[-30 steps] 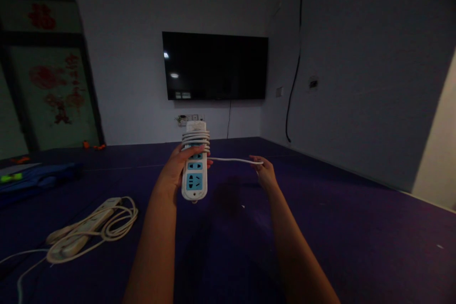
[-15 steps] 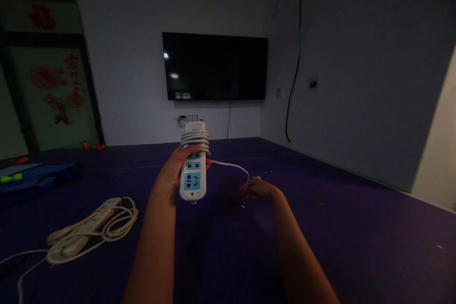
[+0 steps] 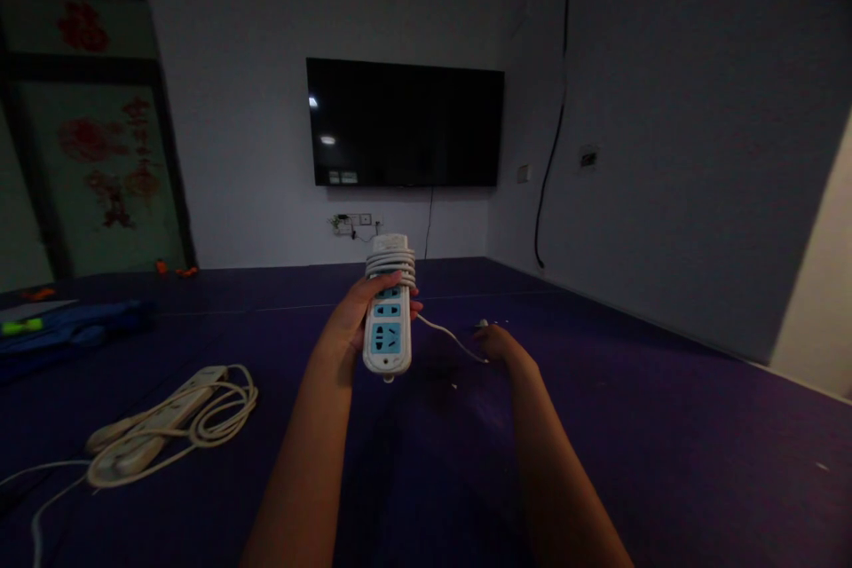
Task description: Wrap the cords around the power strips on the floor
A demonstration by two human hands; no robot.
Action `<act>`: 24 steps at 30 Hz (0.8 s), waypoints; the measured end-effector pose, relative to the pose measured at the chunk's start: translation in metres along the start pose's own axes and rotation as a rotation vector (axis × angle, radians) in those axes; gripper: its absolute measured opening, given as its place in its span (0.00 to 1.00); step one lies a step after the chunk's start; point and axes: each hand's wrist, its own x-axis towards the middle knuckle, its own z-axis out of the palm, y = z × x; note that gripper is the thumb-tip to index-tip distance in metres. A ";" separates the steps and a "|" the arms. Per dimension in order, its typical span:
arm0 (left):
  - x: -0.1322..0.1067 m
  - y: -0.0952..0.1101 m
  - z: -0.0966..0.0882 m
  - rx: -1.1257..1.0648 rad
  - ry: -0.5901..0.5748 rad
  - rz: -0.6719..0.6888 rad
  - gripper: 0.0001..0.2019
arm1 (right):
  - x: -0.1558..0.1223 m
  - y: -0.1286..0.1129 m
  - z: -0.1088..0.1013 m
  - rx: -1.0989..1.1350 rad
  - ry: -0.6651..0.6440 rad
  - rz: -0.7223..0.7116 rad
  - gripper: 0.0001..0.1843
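My left hand (image 3: 356,319) is wrapped round a white power strip (image 3: 387,335) with blue sockets, held upright in front of me. Several turns of its white cord (image 3: 390,263) are wound round the strip's upper end. A loose length of the cord (image 3: 445,334) runs down to the right into my right hand (image 3: 498,343), which is closed on its end low over the purple floor.
A second cream power strip with a coiled cord (image 3: 166,426) lies on the purple mat (image 3: 666,426) at the left. A dark wall-mounted TV (image 3: 405,122) faces me. Blue items (image 3: 67,328) sit at the far left. A black cable (image 3: 552,142) hangs on the right wall.
My right hand dropped from level with the strip to near the floor, and the cord went from taut to slack. The strip and left hand shifted slightly right.
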 end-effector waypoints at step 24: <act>0.008 -0.009 0.012 -0.175 -0.034 -0.129 0.12 | -0.047 -0.145 -0.026 1.115 -0.506 -0.423 0.27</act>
